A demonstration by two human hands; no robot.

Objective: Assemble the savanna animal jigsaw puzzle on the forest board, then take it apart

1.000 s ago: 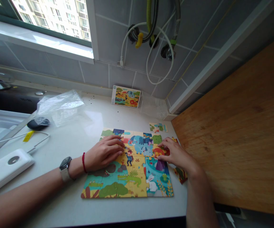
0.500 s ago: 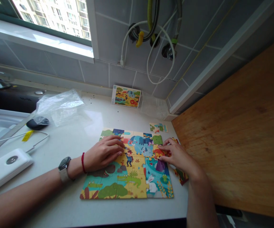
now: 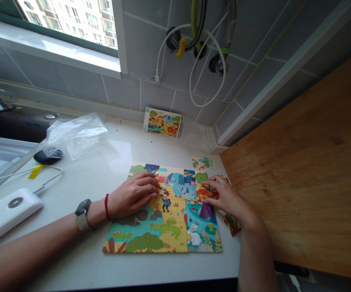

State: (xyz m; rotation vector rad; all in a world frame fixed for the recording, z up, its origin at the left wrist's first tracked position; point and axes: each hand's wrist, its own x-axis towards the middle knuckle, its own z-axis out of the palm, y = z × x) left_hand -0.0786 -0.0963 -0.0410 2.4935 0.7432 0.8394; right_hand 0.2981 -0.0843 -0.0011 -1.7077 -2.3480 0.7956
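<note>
A jigsaw puzzle [image 3: 166, 233] with animal pictures lies flat on the counter, its pieces mostly joined. My left hand [image 3: 135, 192] rests on its upper left part, fingers stretched out and holding nothing. At the right edge, my right hand [image 3: 224, 194] has thumb and fingers around an orange and red puzzle piece [image 3: 203, 195], below the green bush and beside the small elephant. The palm hides part of that area. Loose dark red and yellow pieces [image 3: 232, 225] lie to the right, partly under my right hand. Other loose pieces [image 3: 203, 162] lie just above the puzzle.
A picture card [image 3: 162, 122] leans against the tiled wall. Clear plastic bags [image 3: 76, 134] lie at the back left, near a black mouse-like object [image 3: 48, 157]. A white device [image 3: 9, 215] with a cable stands left. A wooden board [image 3: 303, 170] bounds the right side.
My right hand's fingers have shifted slightly at the orange and red puzzle piece, the upper fingers lifting a little. My left hand stays in place. The view has moved slightly.
</note>
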